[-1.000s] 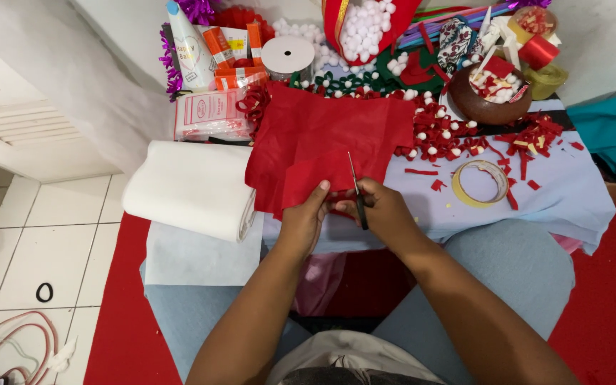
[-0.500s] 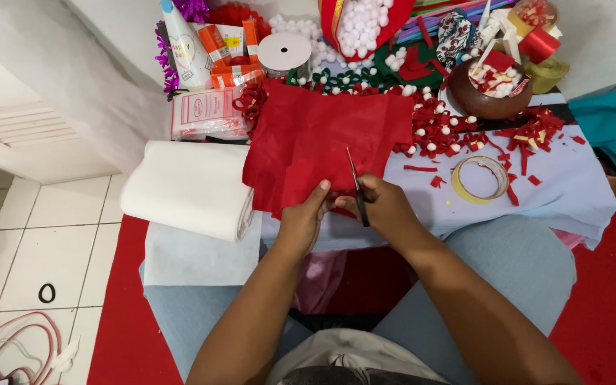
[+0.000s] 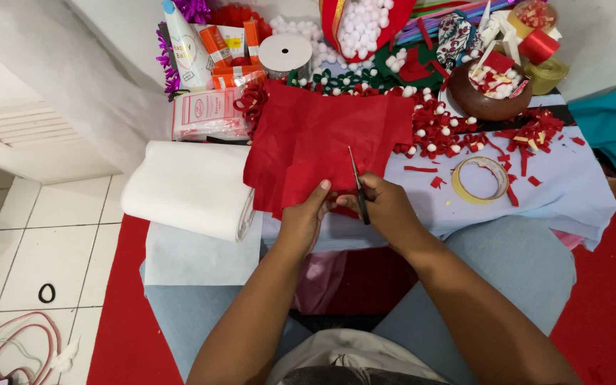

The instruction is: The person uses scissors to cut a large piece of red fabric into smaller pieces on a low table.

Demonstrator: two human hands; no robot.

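We sat with the red felt sheet (image 3: 322, 139) spread before us on the pale blue cloth (image 3: 557, 192), and everything else lay around that sheet. Our left hand (image 3: 304, 217) pinched its near edge, fingers closed on the fabric and the thumb showing on top; our right hand (image 3: 386, 207) was wrapped around a pair of scissors (image 3: 356, 187), whose blades pointed away from us into the same near edge, just beside the left thumb. That closeness was the first risk, as we judged it: a snip taken carelessly could have nicked the thumb, since we could not tell how much felt lay between blade and fingertip. The sheet also looked rumpled and partly folded over near the cut, so the blades might have caught two layers or wandered off line. Left of the sheet lay a roll of white fabric (image 3: 187, 189), touching or nearly touching its edge; a tug on the felt could have dragged it toward our lap. Beyond and to the right of the sheet sat loose white pompoms (image 3: 422, 132) and red scraps (image 3: 529, 135), which a shifting sheet could have scattered. A ring of tape (image 3: 480, 180) lay right of the sheet, well clear. A brown bowl (image 3: 486, 103) stood farther back, beyond the sheet's right corner.
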